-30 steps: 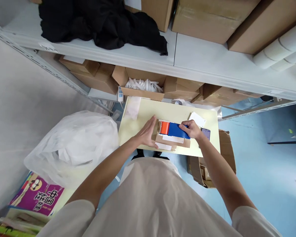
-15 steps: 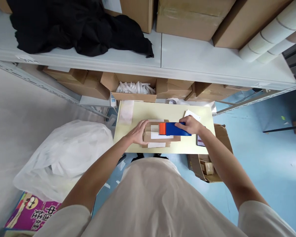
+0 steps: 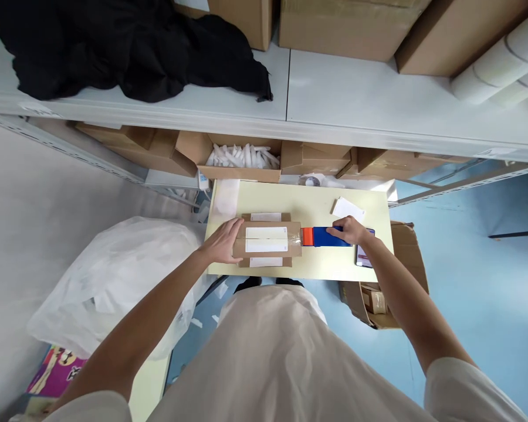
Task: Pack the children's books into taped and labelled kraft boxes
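A small cardboard box with white labels lies on the pale yellow table. My left hand grips the box's left end, thumb on the near side and fingers toward the far side. Shiny clear tape covers the right end of its top. My right hand is closed around a blue and orange tape dispenser, whose orange head is at the box's right end. Labelled cardboard shows beneath the box on both long sides; whether it is flaps or other boxes I cannot tell.
A phone and white cards lie near my right hand. An open carton of white pieces stands behind the table. A large carton is on the floor at right, a white plastic bag at left.
The tape dispenser has moved right, from over the box top to its right end, uncovering the labels and taped strip. My left hand and the box have shifted left.
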A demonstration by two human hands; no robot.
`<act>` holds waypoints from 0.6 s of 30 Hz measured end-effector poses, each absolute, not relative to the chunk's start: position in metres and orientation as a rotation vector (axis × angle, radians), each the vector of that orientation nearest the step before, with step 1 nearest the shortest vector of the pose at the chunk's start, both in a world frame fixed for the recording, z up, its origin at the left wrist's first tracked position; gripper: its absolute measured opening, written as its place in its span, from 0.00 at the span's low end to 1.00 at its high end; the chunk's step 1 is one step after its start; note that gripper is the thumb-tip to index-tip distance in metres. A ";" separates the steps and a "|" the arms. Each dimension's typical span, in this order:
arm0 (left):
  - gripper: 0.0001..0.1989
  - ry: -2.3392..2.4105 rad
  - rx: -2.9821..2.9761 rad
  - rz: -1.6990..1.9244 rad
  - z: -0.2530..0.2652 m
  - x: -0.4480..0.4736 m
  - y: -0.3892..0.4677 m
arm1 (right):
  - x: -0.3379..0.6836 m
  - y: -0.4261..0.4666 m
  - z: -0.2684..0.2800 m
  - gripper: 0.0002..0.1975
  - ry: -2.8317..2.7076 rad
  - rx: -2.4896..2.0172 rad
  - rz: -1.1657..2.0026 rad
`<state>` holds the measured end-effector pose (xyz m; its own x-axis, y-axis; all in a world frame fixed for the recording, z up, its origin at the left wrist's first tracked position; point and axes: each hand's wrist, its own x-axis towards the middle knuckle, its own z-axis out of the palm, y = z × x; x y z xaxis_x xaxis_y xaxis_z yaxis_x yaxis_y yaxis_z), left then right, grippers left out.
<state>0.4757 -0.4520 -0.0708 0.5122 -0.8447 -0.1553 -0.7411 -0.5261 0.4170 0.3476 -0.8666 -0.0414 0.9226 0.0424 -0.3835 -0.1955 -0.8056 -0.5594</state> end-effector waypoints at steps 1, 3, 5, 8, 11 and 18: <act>0.56 -1.353 2.531 -0.482 -0.066 0.473 -0.456 | 0.349 -0.865 -0.045 0.23 0.108 -2.457 0.507; 0.58 -1.400 2.645 -0.454 -0.058 0.464 -0.469 | 0.351 -0.865 -0.050 0.23 0.116 -2.444 0.500; 0.59 -1.437 2.695 -0.457 -0.056 0.452 -0.490 | 0.351 -0.865 -0.054 0.23 0.116 -2.424 0.493; 0.59 -1.473 2.685 -0.490 -0.060 0.431 -0.534 | 0.349 -0.866 -0.061 0.24 0.095 -2.393 0.484; 0.58 -1.505 2.646 -0.493 -0.068 0.415 -0.578 | 0.347 -0.866 -0.067 0.23 0.078 -2.362 0.461; 0.52 -1.529 2.611 -0.453 -0.073 0.411 -0.602 | 0.339 -0.871 -0.079 0.23 0.082 -2.238 0.437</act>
<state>0.4111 -0.6019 -0.0725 0.4574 -0.8639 -0.2111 -0.8396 -0.4977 0.2175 0.3393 -0.8711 -0.0794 0.9372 0.0868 -0.3378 -0.2036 -0.6502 -0.7320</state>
